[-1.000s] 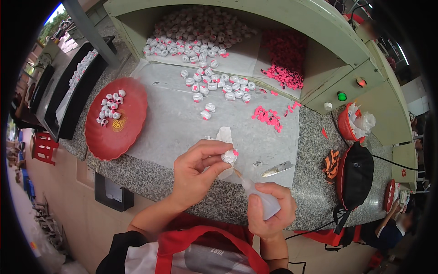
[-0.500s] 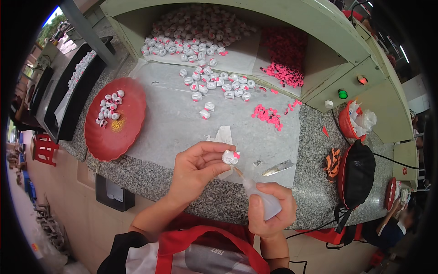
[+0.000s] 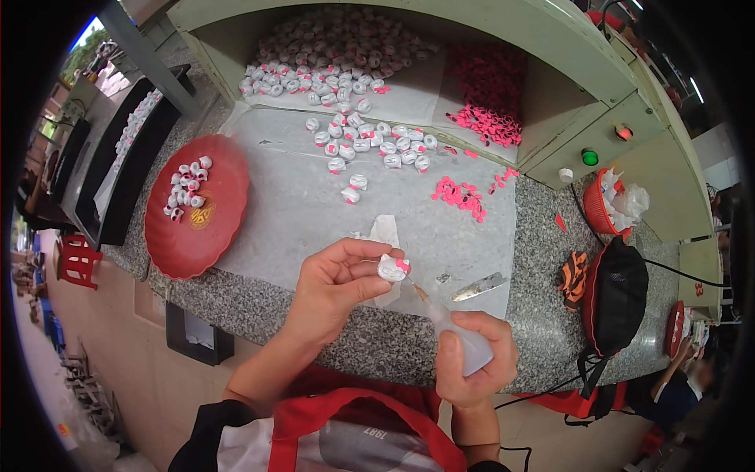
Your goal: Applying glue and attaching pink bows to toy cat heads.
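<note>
Now rolling the white cat head (image 3: 391, 270) face-up, pinched in the left hand (image 3: 321, 288) above the table (image 3: 535, 322); shifting the bottle (image 3: 474, 351), gripped in the right hand (image 3: 472, 385), rightward, so presenting the bow (image 3: 402, 264) side to its nozzle (image 3: 421, 293).

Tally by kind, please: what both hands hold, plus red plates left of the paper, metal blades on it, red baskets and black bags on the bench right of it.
White piece, in left hand: 1
Squeeze bottle, in right hand: 1
Red plate: 1
Metal blade: 1
Red basket: 1
Black bag: 1
Total: 6
</note>
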`<state>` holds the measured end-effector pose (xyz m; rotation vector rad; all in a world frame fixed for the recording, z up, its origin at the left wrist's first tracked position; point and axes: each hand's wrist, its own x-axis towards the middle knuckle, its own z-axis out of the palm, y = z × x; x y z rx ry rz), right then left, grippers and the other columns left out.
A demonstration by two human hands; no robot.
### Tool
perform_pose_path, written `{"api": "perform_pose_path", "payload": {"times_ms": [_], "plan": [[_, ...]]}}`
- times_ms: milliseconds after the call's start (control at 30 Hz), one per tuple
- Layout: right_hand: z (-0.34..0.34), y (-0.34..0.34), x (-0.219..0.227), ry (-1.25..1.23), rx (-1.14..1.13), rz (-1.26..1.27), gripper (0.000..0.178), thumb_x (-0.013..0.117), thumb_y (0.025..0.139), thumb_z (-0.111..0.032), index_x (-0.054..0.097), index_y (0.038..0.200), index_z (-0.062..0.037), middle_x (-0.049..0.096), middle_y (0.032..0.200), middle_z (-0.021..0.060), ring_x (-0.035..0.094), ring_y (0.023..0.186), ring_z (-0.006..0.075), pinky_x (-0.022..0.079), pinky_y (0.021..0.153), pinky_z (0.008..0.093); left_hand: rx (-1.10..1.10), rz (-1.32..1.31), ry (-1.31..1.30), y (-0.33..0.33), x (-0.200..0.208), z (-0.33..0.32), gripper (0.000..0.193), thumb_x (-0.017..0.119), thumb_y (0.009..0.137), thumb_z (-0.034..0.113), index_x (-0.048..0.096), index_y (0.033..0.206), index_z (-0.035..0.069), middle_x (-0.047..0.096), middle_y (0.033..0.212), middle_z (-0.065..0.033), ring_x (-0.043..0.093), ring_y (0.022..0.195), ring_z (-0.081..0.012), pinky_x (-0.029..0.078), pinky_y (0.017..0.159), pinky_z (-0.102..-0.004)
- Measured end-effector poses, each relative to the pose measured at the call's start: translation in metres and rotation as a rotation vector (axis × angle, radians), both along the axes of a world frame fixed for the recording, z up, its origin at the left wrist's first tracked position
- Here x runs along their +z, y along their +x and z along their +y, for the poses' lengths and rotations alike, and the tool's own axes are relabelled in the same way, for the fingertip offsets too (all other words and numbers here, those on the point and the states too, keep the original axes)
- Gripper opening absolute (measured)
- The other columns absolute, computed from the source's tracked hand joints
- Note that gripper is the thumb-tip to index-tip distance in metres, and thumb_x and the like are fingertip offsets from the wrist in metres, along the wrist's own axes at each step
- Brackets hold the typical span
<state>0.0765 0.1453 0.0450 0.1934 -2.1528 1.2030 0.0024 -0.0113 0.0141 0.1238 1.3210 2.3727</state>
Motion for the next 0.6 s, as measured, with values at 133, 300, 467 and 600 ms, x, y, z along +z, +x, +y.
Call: {"api": "perform_pose_path", "payload": {"times_ms": [133, 300, 467, 600], "plan": [[0.001, 0.004, 0.003, 0.017, 0.004, -0.034, 0.021, 0.062, 0.066, -0.002, 0.054, 0.085, 0.0031, 0.060, 0.072, 0.0112, 0.059, 0.054, 0.0212, 0.046, 0.049, 0.0269, 0.001, -0.007, -0.005, 0.000, 0.001, 0.000, 0.033, 0.057, 0.071, -0.010, 0.050, 0.102, -0.005, 0.057, 0.103, -0.0157, 0.057, 0.095, -0.0221, 0.046, 0.083, -0.0314], [-0.004, 0.004, 0.008, -0.041, 0.014, -0.125, 0.018, 0.062, 0.067, -0.003, 0.055, 0.083, 0.0030, 0.061, 0.070, 0.0122, 0.060, 0.056, 0.0212, 0.047, 0.050, 0.0265, -0.018, -0.010, 0.010, -0.001, 0.002, 0.001, 0.032, 0.057, 0.071, -0.010, 0.050, 0.102, -0.005, 0.057, 0.102, -0.0151, 0.057, 0.094, -0.0217, 0.046, 0.083, -0.0319], [-0.002, -0.005, 0.002, -0.735, -0.212, -0.523, 0.018, 0.060, 0.070, -0.009, 0.055, 0.084, 0.0028, 0.057, 0.067, 0.0072, 0.054, 0.057, 0.0116, 0.042, 0.049, 0.0235, 0.004, -0.012, 0.024, -0.005, -0.007, -0.003, 0.032, 0.057, 0.071, -0.010, 0.051, 0.102, -0.004, 0.058, 0.100, -0.0149, 0.058, 0.093, -0.0210, 0.045, 0.082, -0.0318], [0.059, -0.048, -0.057, -0.406, -0.323, -0.521, 0.025, 0.060, 0.070, -0.008, 0.057, 0.092, 0.0028, 0.058, 0.068, 0.0082, 0.059, 0.066, 0.0170, 0.045, 0.054, 0.0272, -0.015, -0.037, 0.004, -0.002, -0.008, -0.003, 0.031, 0.056, 0.071, -0.011, 0.052, 0.100, -0.003, 0.059, 0.098, -0.0141, 0.058, 0.091, -0.0212, 0.045, 0.082, -0.0310]]}}
